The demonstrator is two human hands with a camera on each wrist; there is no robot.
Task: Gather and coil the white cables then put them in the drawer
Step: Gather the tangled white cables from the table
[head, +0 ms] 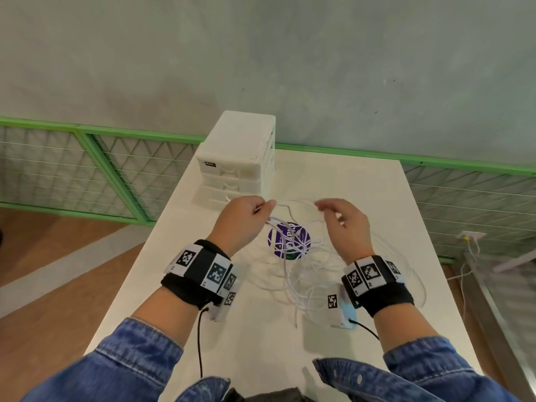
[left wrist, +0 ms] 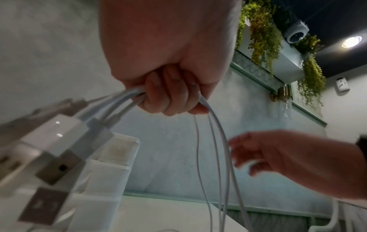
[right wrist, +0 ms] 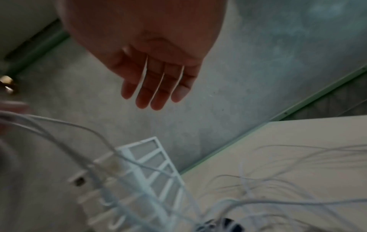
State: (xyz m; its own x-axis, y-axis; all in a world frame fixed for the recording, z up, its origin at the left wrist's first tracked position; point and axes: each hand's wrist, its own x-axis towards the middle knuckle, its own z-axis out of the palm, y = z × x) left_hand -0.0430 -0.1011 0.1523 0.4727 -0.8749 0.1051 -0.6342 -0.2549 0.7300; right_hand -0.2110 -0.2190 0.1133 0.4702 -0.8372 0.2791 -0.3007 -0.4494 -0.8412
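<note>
Several white cables (head: 301, 268) lie tangled on the white table (head: 261, 329), some looping up to my hands. My left hand (head: 246, 219) is raised above the table and grips a bundle of the cables (left wrist: 210, 119) in its curled fingers (left wrist: 168, 94); their plug ends (left wrist: 59, 141) stick out close to the left wrist camera. My right hand (head: 342, 219) hovers to the right of it, with its fingers (right wrist: 157, 87) straight and nothing held. The white drawer unit (head: 240, 158) stands at the table's far left, with its drawers closed.
A round purple sticker (head: 288, 240) on the table lies under the cables. A green mesh fence (head: 87, 169) runs behind the table below a grey wall. The table's edges drop to a wooden floor (head: 58, 271) on the left.
</note>
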